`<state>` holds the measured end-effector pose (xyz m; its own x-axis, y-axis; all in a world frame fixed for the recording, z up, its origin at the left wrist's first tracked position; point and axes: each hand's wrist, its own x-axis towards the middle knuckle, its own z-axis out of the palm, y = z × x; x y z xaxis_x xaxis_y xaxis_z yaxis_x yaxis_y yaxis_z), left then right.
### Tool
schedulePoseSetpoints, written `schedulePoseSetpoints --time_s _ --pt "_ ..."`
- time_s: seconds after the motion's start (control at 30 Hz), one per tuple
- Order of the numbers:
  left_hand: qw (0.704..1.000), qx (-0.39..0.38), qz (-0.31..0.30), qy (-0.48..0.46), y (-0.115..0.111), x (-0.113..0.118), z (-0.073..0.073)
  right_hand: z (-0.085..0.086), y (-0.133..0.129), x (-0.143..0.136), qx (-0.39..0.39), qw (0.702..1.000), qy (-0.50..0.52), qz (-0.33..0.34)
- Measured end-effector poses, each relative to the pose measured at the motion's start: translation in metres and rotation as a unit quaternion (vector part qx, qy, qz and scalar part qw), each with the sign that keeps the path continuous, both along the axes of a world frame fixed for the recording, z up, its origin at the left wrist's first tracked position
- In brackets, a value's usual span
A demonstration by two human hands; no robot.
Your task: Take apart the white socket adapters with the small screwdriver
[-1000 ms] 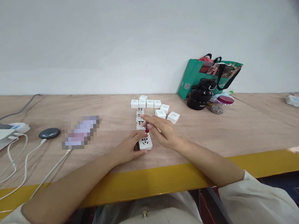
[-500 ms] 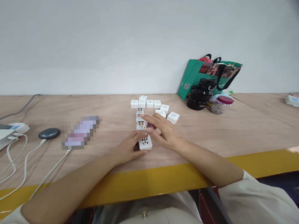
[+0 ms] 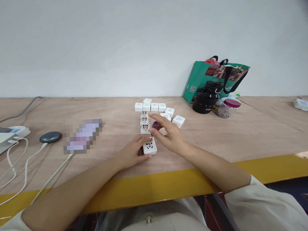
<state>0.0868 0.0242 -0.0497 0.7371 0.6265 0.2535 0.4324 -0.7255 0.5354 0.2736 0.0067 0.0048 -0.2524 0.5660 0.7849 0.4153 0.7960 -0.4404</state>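
My left hand (image 3: 133, 152) grips the left side of a white socket box (image 3: 150, 148) on the table, thumb at its near edge. Above it, my right hand (image 3: 170, 133) holds a small screwdriver with a purple handle (image 3: 155, 125); its tip stands at the middle of the socket face. Beyond the box lie a few open socket parts (image 3: 145, 127) in a column, copper pieces showing inside. Several closed white sockets (image 3: 154, 107) sit in a row behind them, and others (image 3: 178, 121) lie to the right.
At the back right are a green bag (image 3: 198, 72), a black flask (image 3: 205, 101) and a jar with a dark red lid (image 3: 232, 103). A blurred phone (image 3: 84, 136), a dark round device (image 3: 50, 137) and a power strip (image 3: 2, 142) with white cables lie left.
My right index finger has lifted and spread away from the screwdriver, so more of the purple handle shows. My left hand and the box have stayed in place.
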Motion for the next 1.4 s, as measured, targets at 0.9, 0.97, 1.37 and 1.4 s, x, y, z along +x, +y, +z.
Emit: schedulePoseSetpoints --time_s 0.9,0.97,1.37,1.4 --pt "0.956 0.098 0.251 0.113 0.080 -0.085 0.011 -0.043 0.046 0.010 -0.222 0.914 -0.311 -0.135" --pt "0.957 0.098 0.252 0.107 0.083 -0.086 0.008 -0.041 0.042 0.011 -0.211 0.919 -0.306 -0.131" --pt "0.944 0.198 0.247 0.094 0.070 -0.057 0.005 -0.031 0.042 0.027 -0.201 0.903 -0.319 -0.207" --pt "0.950 0.199 0.215 0.103 0.063 -0.048 0.005 -0.031 0.048 0.034 -0.206 0.890 -0.318 -0.255"
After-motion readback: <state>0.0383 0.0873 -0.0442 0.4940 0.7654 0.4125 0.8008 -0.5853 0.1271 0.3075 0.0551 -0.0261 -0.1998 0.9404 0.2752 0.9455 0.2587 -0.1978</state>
